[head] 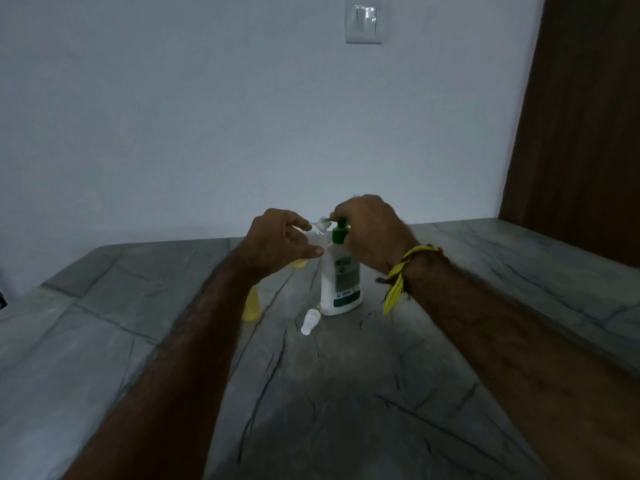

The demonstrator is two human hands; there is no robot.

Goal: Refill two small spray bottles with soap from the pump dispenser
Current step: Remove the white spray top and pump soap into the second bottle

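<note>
Head view, left hand: the left hand (277, 242) holds a small clear spray bottle (318, 233) up off the counter, fingers and thumb curled round its body, just left of the dispenser's top.
Head view, right hand: the right hand (370, 230) sits on top of the pump dispenser (341, 275), fingers curled over the green pump head (341, 225); whether it is pressing down I cannot tell.
Dispenser: white bottle with green label, upright on the grey stone counter (485, 271), long axis vertical, spout pointing left toward the clear bottle.
Clear bottle axis: tilted, long axis slanting up and to the right, open neck meeting the spout; contact itself too dim to confirm.
Loose cap: a small white spray cap (307, 322) lies on the counter just in front of the dispenser's base, apart from any bottle; likely the clear bottle's.
Second bottle: a yellowish bottle (251, 306) stands on the counter under the left forearm, mostly hidden; its top and fill level cannot be read.
Progress, judged: first bottle opened and at the spout, filling in hand or about to start; soap level inside not readable.
Left to do, judged: finish this fill, refit the cap, then deal with the yellowish bottle, if not already filled.
</note>
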